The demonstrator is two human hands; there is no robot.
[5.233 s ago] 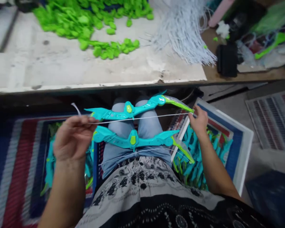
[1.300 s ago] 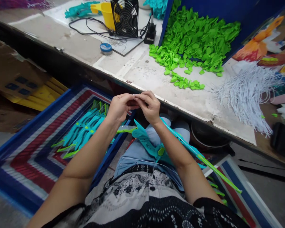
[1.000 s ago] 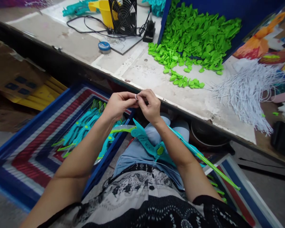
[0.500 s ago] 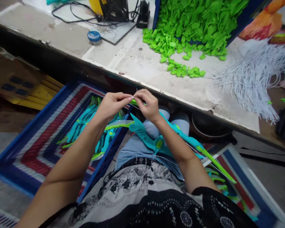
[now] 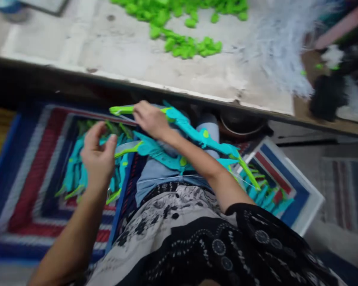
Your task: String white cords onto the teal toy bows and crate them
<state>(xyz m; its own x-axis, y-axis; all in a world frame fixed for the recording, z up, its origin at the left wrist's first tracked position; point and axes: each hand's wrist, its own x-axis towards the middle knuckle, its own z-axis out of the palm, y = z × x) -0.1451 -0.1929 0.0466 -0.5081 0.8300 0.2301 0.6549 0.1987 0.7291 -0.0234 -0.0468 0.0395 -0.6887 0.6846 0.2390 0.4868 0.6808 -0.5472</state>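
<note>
Two teal toy bows with green tips and white strings lie across my lap. My right hand (image 5: 150,120) is closed around the green arm of the upper toy bow (image 5: 193,133), near its left end. The lower toy bow (image 5: 161,155) rests on my thighs, its string (image 5: 187,176) running loosely near my waist. My left hand (image 5: 99,157) is lifted above the left crate, thumb and fingers apart, nothing visible in it. Under that hand, several more toy bows (image 5: 77,163) lie in the blue crate (image 5: 6,159).
A white-rimmed crate (image 5: 310,214) with more bows stands at my right. On the workbench (image 5: 122,63) ahead are a heap of small green plastic pieces (image 5: 181,45) and a bundle of white strings (image 5: 280,47). The bench edge runs just beyond my hands.
My hands have come apart from their pinch together. The left moved down and left over the crate; the right took hold of the upper bow's green arm. The view has shifted and dropped.
</note>
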